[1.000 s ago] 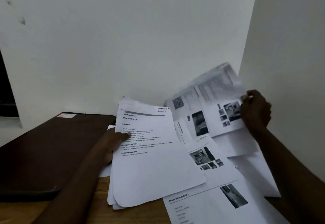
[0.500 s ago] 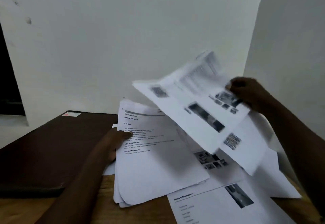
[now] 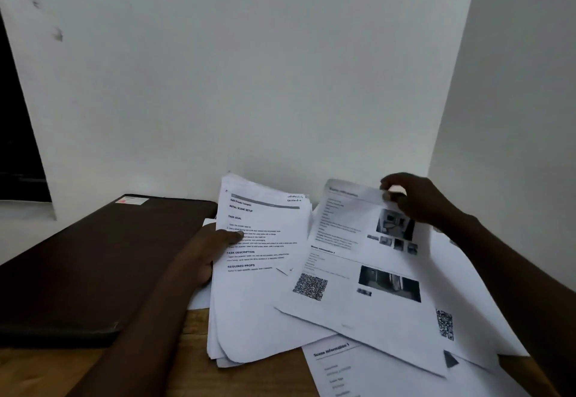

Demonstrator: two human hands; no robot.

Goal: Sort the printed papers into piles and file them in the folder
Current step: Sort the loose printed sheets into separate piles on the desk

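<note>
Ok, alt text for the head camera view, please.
The right hand pinches the top corner of a printed white sheet with photos and QR codes; the left hand holds a stack of white text pages beside a closed dark brown folder on a wooden table.

A light brown wooden table [image 3: 43, 375] with visible grain fills the bottom of the view; its bare wood shows along the near edge, mostly toward the near left corner; a plain white painted back wall [image 3: 249, 85] rises straight from the table's far edge; a second white side wall [image 3: 514, 116] stands along the right edge and meets the back wall in a vertical corner; two small dark smudges [image 3: 57, 35] mark the back wall high on the left; beyond the wall's left end lies a dark opening [image 3: 15, 131], with a pale ledge [image 3: 21, 216] beneath it.
</note>
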